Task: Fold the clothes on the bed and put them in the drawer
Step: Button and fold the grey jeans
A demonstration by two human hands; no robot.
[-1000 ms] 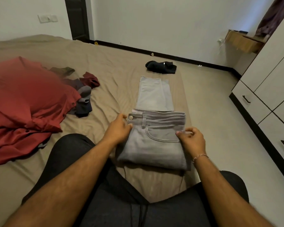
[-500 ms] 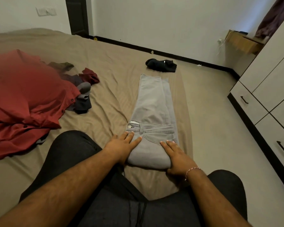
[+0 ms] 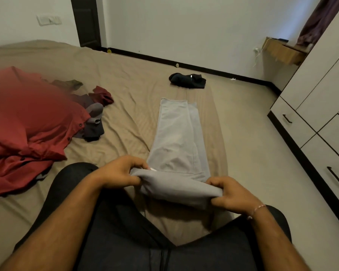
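Red shirt (image 3: 25, 130) is bunched up on the far left of the bed (image 3: 125, 79), with a little heap of dark clothes (image 3: 92, 114) just beside it. Moving right, your left hand (image 3: 119, 171) has its fingers curled round the near left corner of the grey jeans (image 3: 176, 137), and your right hand (image 3: 233, 194) is pinching the near right corner the same way. That near end is lifted off the sheet; the legs lie flat, stretched away from you. Past the far hems sits a black bundle (image 3: 188, 80). Over on the right you've got the white drawers (image 3: 294, 122), all closed.
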